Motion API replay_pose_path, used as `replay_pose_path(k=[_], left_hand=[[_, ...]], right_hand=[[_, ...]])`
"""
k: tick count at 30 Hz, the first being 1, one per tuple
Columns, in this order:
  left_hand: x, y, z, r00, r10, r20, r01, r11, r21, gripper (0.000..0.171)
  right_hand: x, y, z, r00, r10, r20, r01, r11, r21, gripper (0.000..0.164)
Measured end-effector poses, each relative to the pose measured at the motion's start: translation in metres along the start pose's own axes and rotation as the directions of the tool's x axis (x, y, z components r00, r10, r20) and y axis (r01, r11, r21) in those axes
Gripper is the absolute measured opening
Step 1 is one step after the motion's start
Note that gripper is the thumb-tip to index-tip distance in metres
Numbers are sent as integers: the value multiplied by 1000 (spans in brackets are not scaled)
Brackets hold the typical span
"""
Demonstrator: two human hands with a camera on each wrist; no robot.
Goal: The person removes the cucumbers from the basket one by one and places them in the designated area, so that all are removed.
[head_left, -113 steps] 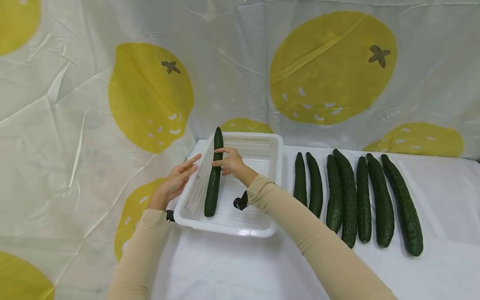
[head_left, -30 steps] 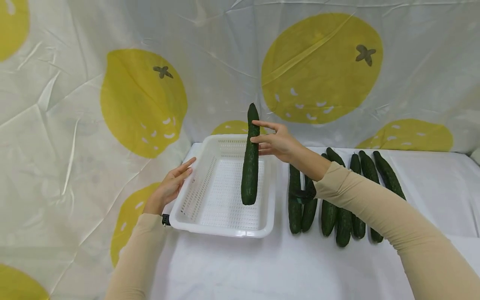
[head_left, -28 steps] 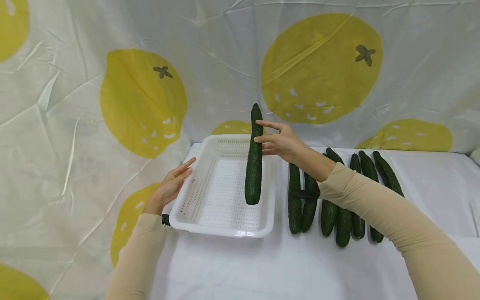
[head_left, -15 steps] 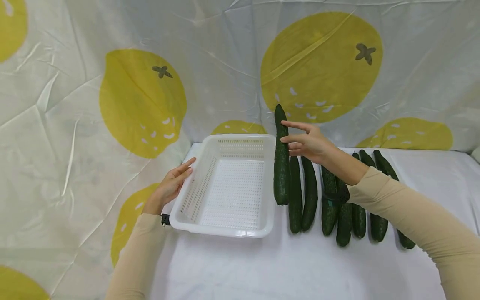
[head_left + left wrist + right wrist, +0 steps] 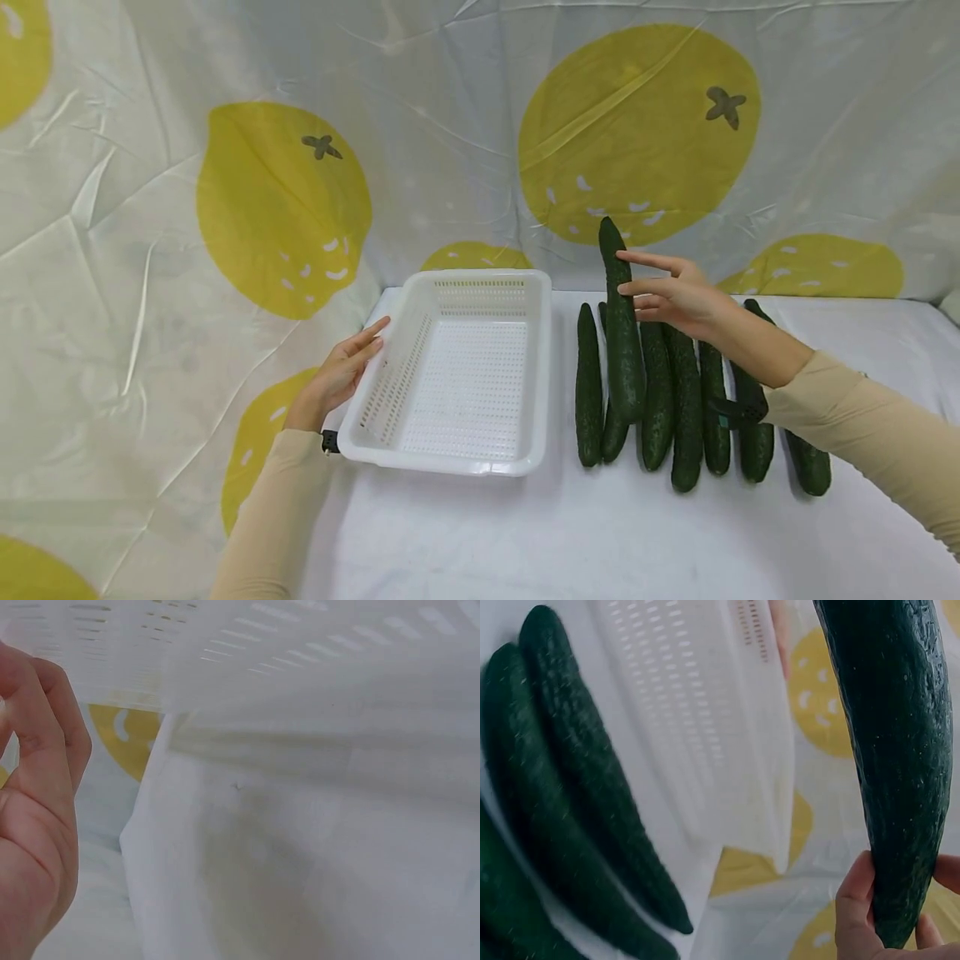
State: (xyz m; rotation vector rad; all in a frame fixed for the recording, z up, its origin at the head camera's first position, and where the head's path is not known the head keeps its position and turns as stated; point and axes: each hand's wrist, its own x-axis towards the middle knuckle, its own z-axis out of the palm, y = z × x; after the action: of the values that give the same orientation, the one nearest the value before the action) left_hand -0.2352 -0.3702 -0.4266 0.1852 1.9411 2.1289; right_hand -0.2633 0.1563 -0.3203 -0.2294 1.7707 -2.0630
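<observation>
My right hand (image 5: 686,296) pinches a dark green cucumber (image 5: 622,333) near its far end, between thumb and fingertips. This cucumber stands tilted above a row of other cucumbers, overlapping the second one from the left in the head view. Up close, the right wrist view has the held cucumber (image 5: 900,750) with fingers (image 5: 855,911) around its narrow end. Left of the row is a white perforated plastic basket (image 5: 442,462), its floor showing. My left hand (image 5: 341,375) rests with extended fingers against the basket's left rim; those fingers (image 5: 45,712) reach up its outer wall in the left wrist view.
Several cucumbers lie side by side right of the basket, from the leftmost cucumber (image 5: 588,383) to the rightmost cucumber (image 5: 812,467), which my right forearm partly covers. A white cloth (image 5: 480,542) covers the table. Behind hangs a lemon-print curtain (image 5: 442,125).
From inside the basket, the held cucumber has been lifted out and carried right, past the basket's right rim, over the row. My left hand stays at the left rim.
</observation>
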Motion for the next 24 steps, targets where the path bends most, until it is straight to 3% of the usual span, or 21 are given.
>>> replay_pose_path(k=[8, 16, 24], left_hand=[[-1, 2, 1, 1000, 2, -10, -2, 1000, 17, 52], [-2, 1, 0, 1000, -7, -20, 7, 1000, 0, 53], [-1, 2, 2, 1000, -9, -13, 9, 1000, 5, 52]], right_hand=[[-20, 4, -41, 999, -24, -23, 25, 999, 42, 42], [-35, 14, -78, 997, -72, 17, 70, 996, 56, 44], [-52, 25, -113, 994, -110, -15, 110, 994, -27, 48]])
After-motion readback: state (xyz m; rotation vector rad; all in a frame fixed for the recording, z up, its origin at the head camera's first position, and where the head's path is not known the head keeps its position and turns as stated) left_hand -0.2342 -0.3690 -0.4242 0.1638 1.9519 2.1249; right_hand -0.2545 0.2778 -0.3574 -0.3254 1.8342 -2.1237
